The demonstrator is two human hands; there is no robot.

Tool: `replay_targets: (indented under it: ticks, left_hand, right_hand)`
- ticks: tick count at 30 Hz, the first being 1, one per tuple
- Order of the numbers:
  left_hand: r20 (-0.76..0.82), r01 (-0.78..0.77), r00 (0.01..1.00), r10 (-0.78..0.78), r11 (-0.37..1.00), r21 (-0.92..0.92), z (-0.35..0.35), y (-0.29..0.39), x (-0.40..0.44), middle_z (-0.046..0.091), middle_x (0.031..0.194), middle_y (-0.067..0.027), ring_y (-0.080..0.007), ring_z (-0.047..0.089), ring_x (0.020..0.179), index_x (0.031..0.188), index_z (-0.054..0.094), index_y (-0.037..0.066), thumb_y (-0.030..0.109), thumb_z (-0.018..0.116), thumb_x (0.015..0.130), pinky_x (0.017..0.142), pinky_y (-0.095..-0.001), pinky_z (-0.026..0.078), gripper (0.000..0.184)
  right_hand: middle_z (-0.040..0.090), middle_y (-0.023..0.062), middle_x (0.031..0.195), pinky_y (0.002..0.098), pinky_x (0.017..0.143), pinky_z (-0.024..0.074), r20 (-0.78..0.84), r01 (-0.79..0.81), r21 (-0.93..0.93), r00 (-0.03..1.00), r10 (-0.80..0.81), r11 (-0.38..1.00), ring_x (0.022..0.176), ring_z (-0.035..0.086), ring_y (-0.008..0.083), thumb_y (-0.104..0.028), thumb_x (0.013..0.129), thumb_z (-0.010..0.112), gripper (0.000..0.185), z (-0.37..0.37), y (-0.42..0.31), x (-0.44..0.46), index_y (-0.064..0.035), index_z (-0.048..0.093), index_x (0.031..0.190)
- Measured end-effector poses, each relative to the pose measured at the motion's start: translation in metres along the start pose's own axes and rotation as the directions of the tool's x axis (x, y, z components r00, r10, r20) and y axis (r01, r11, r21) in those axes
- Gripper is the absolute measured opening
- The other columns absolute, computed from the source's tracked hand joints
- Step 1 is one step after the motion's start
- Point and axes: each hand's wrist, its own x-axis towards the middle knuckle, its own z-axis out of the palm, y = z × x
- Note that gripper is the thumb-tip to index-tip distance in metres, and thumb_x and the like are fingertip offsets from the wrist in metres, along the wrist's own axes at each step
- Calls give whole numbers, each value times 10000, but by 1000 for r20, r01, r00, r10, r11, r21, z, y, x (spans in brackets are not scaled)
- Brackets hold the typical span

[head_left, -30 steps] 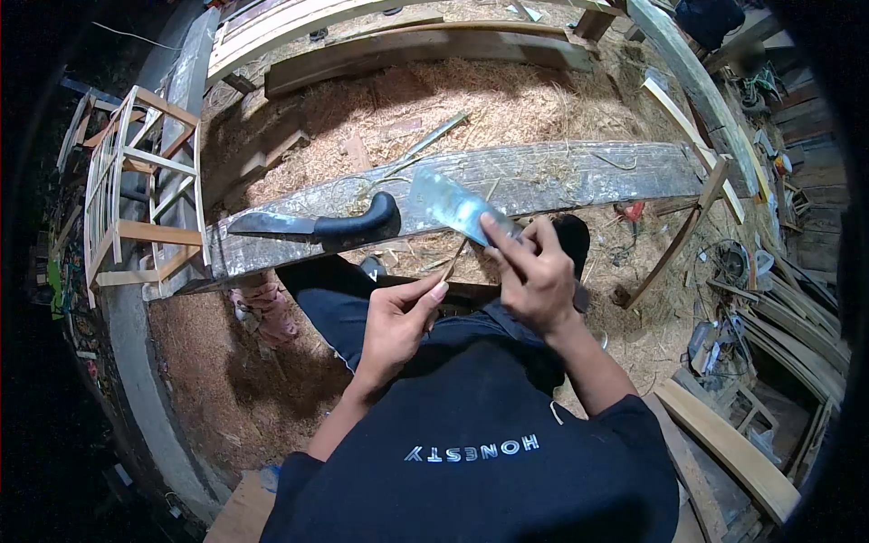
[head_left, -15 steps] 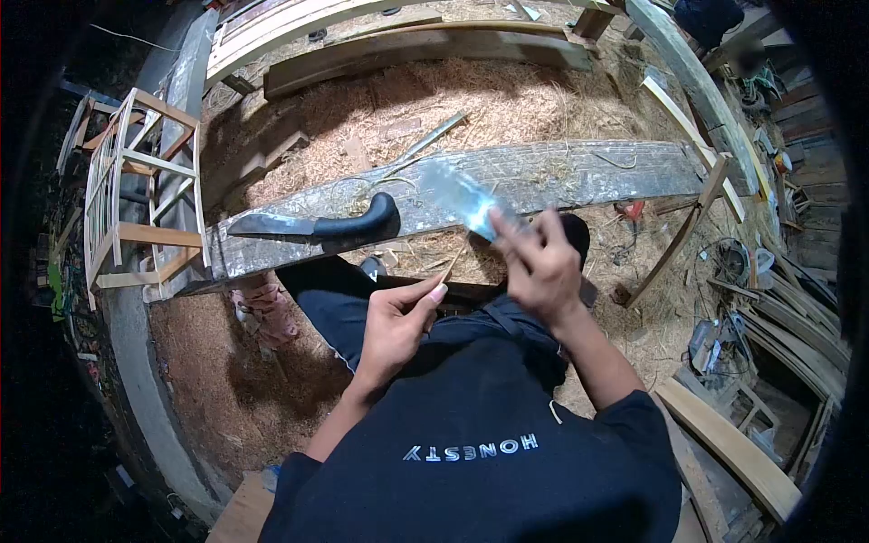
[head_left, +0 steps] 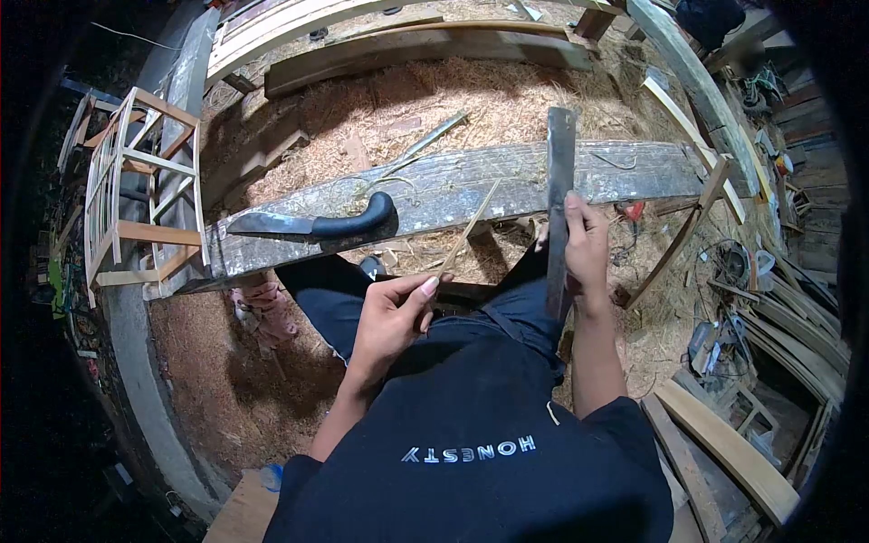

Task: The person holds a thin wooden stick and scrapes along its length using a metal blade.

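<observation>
My left hand [head_left: 387,319] pinches the lower end of a thin bamboo strip [head_left: 474,219] between thumb and fingers; the strip slants up to the right. In my right hand [head_left: 587,246] is a long, flat metal blade [head_left: 560,149], held nearly upright. Its lower part runs down past the fingers towards my thigh. Blade and strip are apart. Beyond my left hand, a knife [head_left: 353,222] with a curved black handle lies on the worn plank [head_left: 453,199] in front of me.
At the left end of the plank stands a slatted wooden frame [head_left: 158,235]. Wood shavings [head_left: 407,100] cover the ground. Curved boards [head_left: 787,339] are stacked at the right, and a wooden beam [head_left: 425,52] lies farther off. A red-handled tool [head_left: 631,212] is right of my right hand.
My right hand has moved right, away from the strip, and the blade, blurred and slanted before, now stands nearly upright. The left hand has barely moved; the strip now shows along its length.
</observation>
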Motion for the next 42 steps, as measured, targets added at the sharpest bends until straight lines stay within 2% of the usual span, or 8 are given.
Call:
replay_targets:
  ticks: [6, 10, 12, 15, 17, 20, 32, 42]
  left_hand:
    - [32, 4, 999, -6, 998, 56, -12, -28, 31, 532, 628, 30, -39, 425, 524, 1256, 659, -31, 198, 560, 1044, 493, -216, 330, 327]
    - [47, 75, 996, -77, 996, 52, -14, -54, 63, 554, 677, 28, -42, 463, 548, 1329, 621, 32, 219, 550, 1048, 483, -219, 334, 345]
    - [64, 67, 995, -70, 997, 43, -17, -63, 73, 572, 706, 30, -44, 470, 551, 1343, 601, 25, 225, 554, 1045, 487, -219, 346, 362]
    - [38, 62, 997, -65, 995, 77, -16, -69, 83, 566, 689, 37, -38, 442, 534, 1284, 639, 32, 231, 545, 1048, 493, -208, 335, 323]
    - [45, 32, 998, -35, 998, 58, -18, -79, 90, 563, 685, 41, -34, 424, 522, 1276, 645, 37, 237, 543, 1049, 485, -204, 323, 319]
    - [16, 21, 1000, -21, 999, 29, -17, -83, 96, 551, 673, 48, -27, 386, 483, 1211, 665, 49, 213, 534, 1043, 450, -200, 290, 269]
    - [72, 166, 984, -160, 983, -83, -16, -90, 98, 553, 690, 9, -42, 390, 456, 938, 565, 54, 229, 566, 1034, 408, -221, 285, 199]
    - [125, 17, 992, -2, 992, -124, -8, -89, 101, 626, 737, -48, -66, 461, 470, 1149, 577, -3, 205, 583, 1026, 442, -200, 345, 242]
  right_hand:
    - [625, 54, 599, 260, 508, 476, 63, -18, -115, 998, 26, 993, 524, 585, 108, -348, 1077, 482, 437, 6, 24, -13, 42, 665, 1005]
    - [633, 70, 790, 246, 495, 502, 87, 0, -158, 996, 14, 987, 574, 605, 104, -300, 1071, 503, 363, 21, 36, -25, 33, 641, 1034]
    - [590, 64, 1109, 227, 496, 485, 105, 72, -242, 993, -48, 968, 629, 613, 84, -236, 1064, 517, 346, 26, 41, -29, 90, 623, 1112]
    - [605, 75, 1076, 238, 553, 498, 92, 170, -324, 985, -148, 931, 722, 635, 99, -173, 1026, 582, 256, 31, 48, -33, 65, 651, 1090]
    - [630, 134, 1043, 351, 758, 532, 201, 353, -530, 936, -291, 771, 845, 673, 240, -134, 926, 686, 239, 34, 44, -36, -3, 695, 1126]
    - [653, 149, 999, 388, 814, 528, 296, 428, -528, 902, -313, 734, 915, 675, 320, -94, 860, 727, 226, 42, 42, -42, -25, 698, 1074]
    - [669, 119, 1013, 397, 790, 539, 468, 528, -629, 843, -264, 571, 930, 679, 330, -105, 843, 762, 158, 35, 52, -26, -28, 700, 966]
    - [646, 96, 969, 413, 659, 542, 519, 693, -575, 720, -461, 435, 802, 684, 305, -164, 873, 737, 150, 35, 71, -12, -63, 704, 979]
